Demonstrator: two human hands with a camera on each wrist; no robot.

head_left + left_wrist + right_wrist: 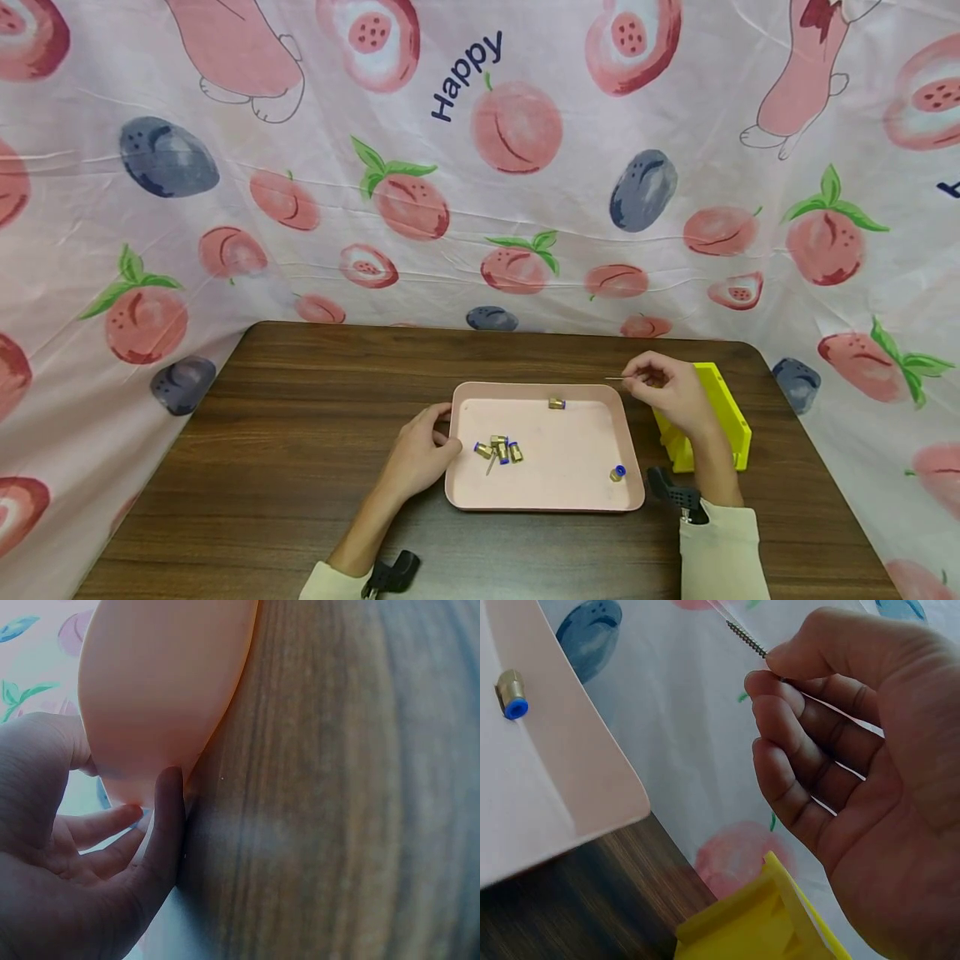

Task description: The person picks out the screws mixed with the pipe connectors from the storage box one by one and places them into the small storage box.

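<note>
My right hand point(671, 396) pinches a thin metal screw point(746, 639) between thumb and index finger, just beyond the tray's far right corner. Its threaded part shows by the fingertips in the right wrist view; the other fingers curl loosely. At the left side of the pink tray point(555, 492), my left hand point(422, 450) grips the rim, thumb at the edge and fingers along the outer wall. Inside lie several brass fittings with blue collars point(515, 452) in a cluster, with another screw point(491, 464) among them. One fitting point(557, 403) lies near the far wall, another point(617, 473) near right.
A bright yellow angled holder point(723, 408) stands right of the tray, partly behind my right forearm. The dark wooden table point(300, 375) ends at a fruit-patterned cloth point(427, 275) hanging behind it. Black wrist mounts point(393, 573) sit at both cuffs.
</note>
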